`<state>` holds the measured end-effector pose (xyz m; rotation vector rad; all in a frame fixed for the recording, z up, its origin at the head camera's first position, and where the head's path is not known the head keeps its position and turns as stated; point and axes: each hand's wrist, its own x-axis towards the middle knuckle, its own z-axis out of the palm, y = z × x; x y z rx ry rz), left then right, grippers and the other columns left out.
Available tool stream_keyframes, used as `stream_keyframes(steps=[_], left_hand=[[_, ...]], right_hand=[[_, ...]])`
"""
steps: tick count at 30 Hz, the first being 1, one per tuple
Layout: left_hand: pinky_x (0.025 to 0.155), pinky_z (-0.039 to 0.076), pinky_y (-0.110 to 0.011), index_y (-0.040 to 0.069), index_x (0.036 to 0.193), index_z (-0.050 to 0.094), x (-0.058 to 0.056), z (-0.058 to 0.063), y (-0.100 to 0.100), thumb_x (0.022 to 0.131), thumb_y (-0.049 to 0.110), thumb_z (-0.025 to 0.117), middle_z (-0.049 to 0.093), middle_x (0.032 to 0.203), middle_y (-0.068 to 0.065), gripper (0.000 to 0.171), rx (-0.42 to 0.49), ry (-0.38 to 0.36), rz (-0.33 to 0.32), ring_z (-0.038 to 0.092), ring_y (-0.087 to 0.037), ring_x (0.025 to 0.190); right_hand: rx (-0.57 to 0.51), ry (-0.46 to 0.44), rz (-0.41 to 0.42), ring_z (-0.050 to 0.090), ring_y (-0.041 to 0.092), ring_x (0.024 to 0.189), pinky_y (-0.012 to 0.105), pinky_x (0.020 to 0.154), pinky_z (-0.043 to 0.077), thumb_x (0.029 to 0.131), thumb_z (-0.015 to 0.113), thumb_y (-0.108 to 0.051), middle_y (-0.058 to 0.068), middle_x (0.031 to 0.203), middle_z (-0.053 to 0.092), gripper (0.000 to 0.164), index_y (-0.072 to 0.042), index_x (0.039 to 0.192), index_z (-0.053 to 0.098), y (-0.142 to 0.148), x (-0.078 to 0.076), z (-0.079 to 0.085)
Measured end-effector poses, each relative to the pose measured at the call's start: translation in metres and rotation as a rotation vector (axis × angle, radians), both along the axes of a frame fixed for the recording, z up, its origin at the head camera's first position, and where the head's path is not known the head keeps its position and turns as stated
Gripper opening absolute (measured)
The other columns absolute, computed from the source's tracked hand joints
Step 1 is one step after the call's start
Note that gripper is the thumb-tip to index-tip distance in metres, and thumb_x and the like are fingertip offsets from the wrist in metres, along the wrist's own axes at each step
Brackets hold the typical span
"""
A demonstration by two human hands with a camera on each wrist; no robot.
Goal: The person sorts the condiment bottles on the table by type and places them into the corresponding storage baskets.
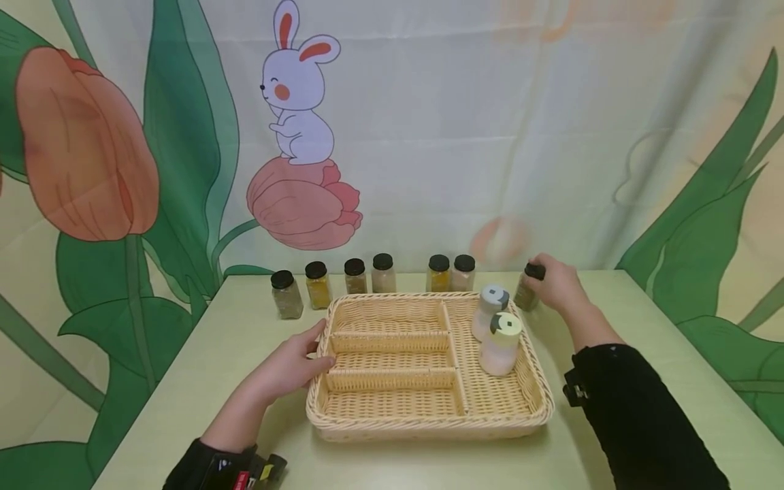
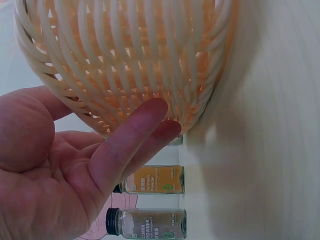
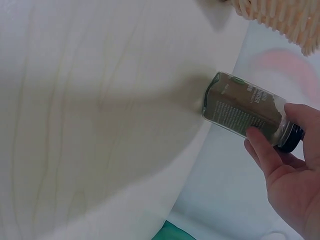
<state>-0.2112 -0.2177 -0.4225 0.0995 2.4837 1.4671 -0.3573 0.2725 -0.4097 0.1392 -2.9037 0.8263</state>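
Observation:
A divided wicker basket [image 1: 429, 430] sits on the table. At its left rim my left hand [image 1: 290, 364] grips the edge, thumb over the rim; in the left wrist view its fingers [image 2: 131, 137] lie along the woven outer wall. Beyond the basket's back right corner, my right hand [image 1: 559, 286] holds a spice jar [image 1: 525, 294] near its black lid. Brownish-green powder fills this jar [image 3: 245, 105], which tilts a little; whether its base touches the table I cannot tell. Two shaker bottles, one grey-capped [image 1: 484, 323] and one yellow-capped [image 1: 499, 354], stand in the basket's right compartment.
Behind the basket stand several black-lidded spice jars, among them a cumin powder jar [image 1: 288, 299], a turmeric jar [image 1: 318, 289] and a pale powder jar [image 1: 463, 275]. A printed curtain [image 1: 429, 136] hangs at the back edge of the light table [image 1: 202, 374].

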Motion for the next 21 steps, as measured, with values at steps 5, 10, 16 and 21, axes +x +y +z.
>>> stream_keyframes(steps=[5,10,16,21], left_hand=[[0.069,0.063,-0.039,0.011,0.164,0.017,0.0009,0.0009,-0.0008,0.1,0.013,0.065,0.048,0.146,-0.03,0.081,0.001,0.001,-0.011,0.072,-0.024,0.095],[0.068,0.063,-0.039,0.01,0.164,0.016,0.0019,0.0014,-0.0013,0.1,0.013,0.065,0.049,0.145,-0.03,0.081,-0.004,0.006,-0.013,0.072,-0.024,0.093],[0.068,0.063,-0.039,0.01,0.164,0.017,0.002,0.0017,-0.0013,0.1,0.013,0.065,0.049,0.145,-0.029,0.081,-0.007,0.011,-0.01,0.072,-0.023,0.092],[0.068,0.063,-0.039,0.009,0.164,0.017,0.0023,0.0021,-0.0006,0.1,0.013,0.065,0.05,0.144,-0.029,0.081,-0.01,0.012,-0.012,0.072,-0.023,0.092]], right_hand=[[-0.024,-0.012,-0.022,0.047,0.055,0.124,0.064,0.094,0.047,0.101,0.063,-0.026,0.036,0.136,0.05,0.049,0.001,0.139,0.05,-0.0015,-0.0004,0.0017],[-0.042,-0.011,-0.04,0.049,0.053,0.123,0.062,0.094,0.049,0.101,0.064,-0.026,0.034,0.136,0.051,0.047,0.002,0.137,0.052,-0.0029,-0.0025,0.0015],[-0.032,-0.003,-0.036,0.05,0.054,0.121,0.061,0.091,0.05,0.101,0.064,-0.026,0.033,0.135,0.052,0.045,0.002,0.136,0.053,-0.0035,-0.0028,0.0029],[-0.03,0.007,-0.036,0.05,0.053,0.121,0.061,0.091,0.05,0.101,0.064,-0.024,0.032,0.134,0.054,0.043,0.002,0.134,0.054,-0.0047,-0.0002,0.0023]])
